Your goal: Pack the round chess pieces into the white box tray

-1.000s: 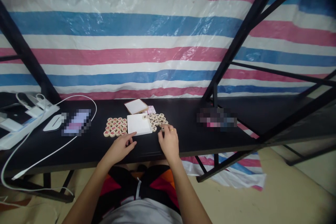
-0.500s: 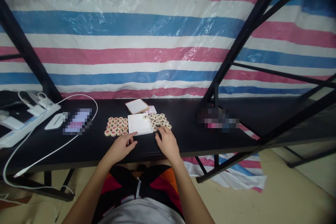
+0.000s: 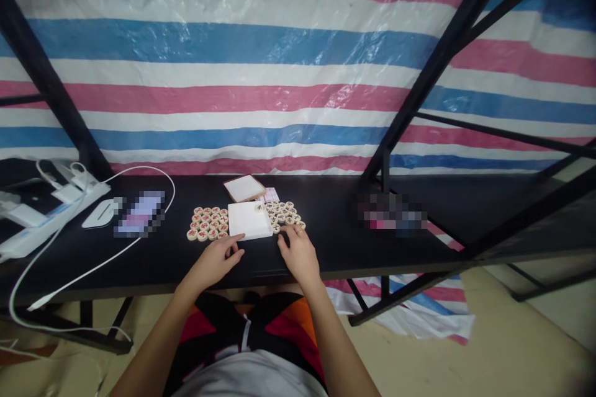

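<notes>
At nine o'clock, a mosaic is blurring a purplish thing (image 3: 139, 214); the left edge is cutting off the power strip (image 3: 58, 213)! Another mosaic is masking a dark object (image 3: 393, 214) at four. Toward seven, the left hand (image 3: 215, 262) is hiding part of the white box (image 3: 246, 218); at six, the right hand (image 3: 300, 253) is concealing its own grip.

Glossy, creased plastic sheeting (image 3: 242, 43) at twelve o'clock; smooth, matt bench (image 3: 344, 242). Xiangqi pieces (image 3: 213, 226) look smooth, wood or plastic unclear; box tray (image 3: 249, 223), matt card-like; frame bar (image 3: 431, 77) at two o'clock, metal-looking.
</notes>
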A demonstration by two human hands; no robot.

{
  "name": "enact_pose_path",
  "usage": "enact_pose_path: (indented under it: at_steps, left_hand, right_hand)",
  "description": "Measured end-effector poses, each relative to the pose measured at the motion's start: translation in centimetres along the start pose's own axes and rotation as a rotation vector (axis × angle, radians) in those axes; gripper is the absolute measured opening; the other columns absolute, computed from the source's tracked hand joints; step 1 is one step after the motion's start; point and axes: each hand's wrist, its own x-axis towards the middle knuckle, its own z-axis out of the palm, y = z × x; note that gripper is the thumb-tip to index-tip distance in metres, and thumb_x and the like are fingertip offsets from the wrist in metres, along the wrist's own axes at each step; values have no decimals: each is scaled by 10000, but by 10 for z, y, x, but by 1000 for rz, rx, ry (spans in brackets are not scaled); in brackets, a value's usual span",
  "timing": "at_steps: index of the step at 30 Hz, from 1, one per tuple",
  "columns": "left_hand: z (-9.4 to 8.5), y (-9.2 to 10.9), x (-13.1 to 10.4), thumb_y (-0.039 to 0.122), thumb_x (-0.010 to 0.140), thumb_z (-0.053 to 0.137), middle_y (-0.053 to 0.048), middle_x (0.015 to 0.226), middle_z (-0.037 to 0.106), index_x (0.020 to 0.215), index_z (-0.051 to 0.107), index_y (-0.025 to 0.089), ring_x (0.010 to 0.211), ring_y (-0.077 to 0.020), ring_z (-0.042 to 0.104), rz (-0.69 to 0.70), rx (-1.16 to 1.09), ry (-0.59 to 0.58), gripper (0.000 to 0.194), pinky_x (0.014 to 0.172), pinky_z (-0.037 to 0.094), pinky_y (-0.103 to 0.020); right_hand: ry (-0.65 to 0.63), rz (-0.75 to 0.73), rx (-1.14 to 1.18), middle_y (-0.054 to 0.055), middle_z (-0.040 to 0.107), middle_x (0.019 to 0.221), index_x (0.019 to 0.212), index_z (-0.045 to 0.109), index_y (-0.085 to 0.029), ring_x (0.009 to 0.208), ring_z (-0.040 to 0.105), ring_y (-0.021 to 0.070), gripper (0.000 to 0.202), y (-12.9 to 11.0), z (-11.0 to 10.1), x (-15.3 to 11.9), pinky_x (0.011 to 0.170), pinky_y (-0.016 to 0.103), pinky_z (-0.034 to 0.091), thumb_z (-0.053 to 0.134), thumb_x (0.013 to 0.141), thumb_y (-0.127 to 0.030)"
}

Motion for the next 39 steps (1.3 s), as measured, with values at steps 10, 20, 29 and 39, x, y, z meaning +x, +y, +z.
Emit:
enact_pose_path:
  at_steps: [10,20,29,39]
  left_hand:
    - [1,-2,1,321,846,478,-23,800,623,1201,572,163,670,-138,509,5,-10,2,399,672,407,-266]
    - [0,-2,0,331,844,475,-25,796,627,1204,574,173,673,-141,509,9,-6,-1,405,679,410,-268]
    - [0,-2,1,341,850,465,-26,804,624,1196,577,177,672,-142,506,9,2,-6,399,681,410,-273]
    - [0,0,1,333,852,463,-33,809,625,1187,584,171,688,-146,512,9,11,-13,392,696,412,-272]
  right_hand:
    - [-46,-100,32,67,583,1143,1104,583,-214,1047,541,191,282,0,-1,1,880,296,439,439,861,-228]
    - [-18,-75,67,59,615,951,918,579,-202,880,578,185,145,2,2,1,759,280,436,451,850,-214]
    - [127,-126,299,54,638,974,943,588,-191,799,561,169,161,-15,-3,30,783,281,429,462,848,-226]
    - [-144,-183,-173,106,653,919,867,664,-152,896,530,225,184,-43,28,65,804,324,378,491,806,-133]
